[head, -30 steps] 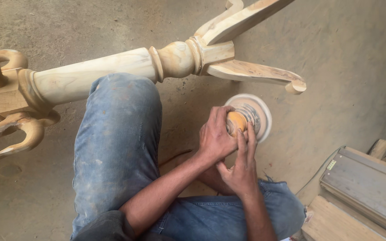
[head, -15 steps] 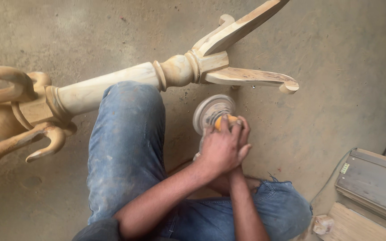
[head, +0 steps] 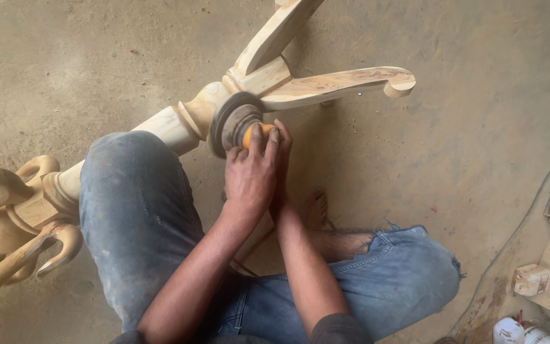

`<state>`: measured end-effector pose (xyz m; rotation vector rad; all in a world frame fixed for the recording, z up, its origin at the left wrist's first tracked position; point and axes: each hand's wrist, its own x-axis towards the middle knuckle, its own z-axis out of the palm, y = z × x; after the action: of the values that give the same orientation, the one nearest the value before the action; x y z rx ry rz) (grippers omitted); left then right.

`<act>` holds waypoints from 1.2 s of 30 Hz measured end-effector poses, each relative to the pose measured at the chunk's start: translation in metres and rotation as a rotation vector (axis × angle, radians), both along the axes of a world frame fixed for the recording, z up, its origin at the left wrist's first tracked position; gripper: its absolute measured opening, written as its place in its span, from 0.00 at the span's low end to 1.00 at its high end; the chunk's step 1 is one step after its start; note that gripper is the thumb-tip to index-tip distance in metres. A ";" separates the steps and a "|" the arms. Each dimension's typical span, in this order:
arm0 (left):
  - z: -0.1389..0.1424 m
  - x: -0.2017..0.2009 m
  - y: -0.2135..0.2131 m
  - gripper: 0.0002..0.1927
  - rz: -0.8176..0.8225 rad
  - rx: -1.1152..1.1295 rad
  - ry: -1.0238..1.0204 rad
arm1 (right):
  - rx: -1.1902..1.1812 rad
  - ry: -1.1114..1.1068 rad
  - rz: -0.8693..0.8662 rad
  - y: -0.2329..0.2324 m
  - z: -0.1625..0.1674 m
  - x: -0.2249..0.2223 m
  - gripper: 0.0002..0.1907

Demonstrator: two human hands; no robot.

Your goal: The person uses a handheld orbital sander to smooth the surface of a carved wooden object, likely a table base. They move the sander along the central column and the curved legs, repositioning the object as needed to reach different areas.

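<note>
In the head view, a small sander with an orange body (head: 249, 135) is gripped by both hands together. The left hand (head: 249, 178) is wrapped over the top of the body, fingers curled forward; the right hand (head: 282, 153) is pressed against its far side, mostly hidden behind the left, so only its fingers are seen. Both hands are closed on the tool, neither is spread.

The round grey sanding disc (head: 229, 121) sits directly ahead of the fingertips and is tilted on edge, its face laid against the turned collar of a pale wooden stand (head: 179, 124). Whether disc and wood are fully in contact cannot be told for certain, but no gap is seen. The long axis of the stand runs from beyond the hands, ahead and slightly to the right, down to the left past the left forearm, passing under the raised left knee (head: 135, 210). The left hand is the nearer of the two to the column.

Just beyond the hands, flat curved legs (head: 338, 83) with scrolled ends branch off the column; the wood there is bare, smooth and streaked with darker grain. Well to the left of the hands, carved hooked arms (head: 14, 248) are seen at the other end. Dusty blue jeans, torn at the right knee, are worn, and a bare foot (head: 316, 210) rests just behind the hands on the gritty concrete floor (head: 466, 159).
</note>
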<state>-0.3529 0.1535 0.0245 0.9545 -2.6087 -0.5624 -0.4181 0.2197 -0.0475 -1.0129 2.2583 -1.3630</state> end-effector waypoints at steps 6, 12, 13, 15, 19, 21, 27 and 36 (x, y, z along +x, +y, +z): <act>-0.008 0.001 -0.006 0.27 0.055 0.082 0.027 | 0.029 -0.058 -0.116 -0.003 -0.029 0.005 0.29; -0.015 -0.020 0.008 0.29 -0.018 0.093 -0.116 | -0.013 -0.179 -0.179 0.021 -0.053 -0.009 0.28; -0.016 -0.022 0.011 0.28 -0.027 0.077 -0.133 | -0.024 -0.202 -0.161 0.024 -0.053 -0.011 0.27; -0.016 -0.022 0.014 0.29 -0.050 0.061 -0.174 | -0.029 -0.255 -0.131 0.025 -0.050 -0.013 0.26; -0.017 -0.013 0.007 0.26 0.018 0.025 -0.134 | -0.015 -0.210 -0.067 0.012 -0.039 -0.006 0.27; -0.017 -0.009 0.002 0.28 0.043 0.055 -0.078 | -0.009 -0.264 -0.095 0.004 -0.032 -0.002 0.27; -0.011 -0.011 -0.006 0.28 0.034 0.079 -0.097 | 0.015 -0.194 -0.039 -0.005 -0.017 -0.007 0.26; 0.013 -0.010 -0.049 0.23 0.161 0.210 0.113 | 0.012 -0.561 -0.054 -0.062 0.017 -0.033 0.25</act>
<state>-0.3626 0.1044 0.0370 1.1487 -2.3814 -0.8344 -0.4513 0.1578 -0.0303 -0.4803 1.8751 -1.4315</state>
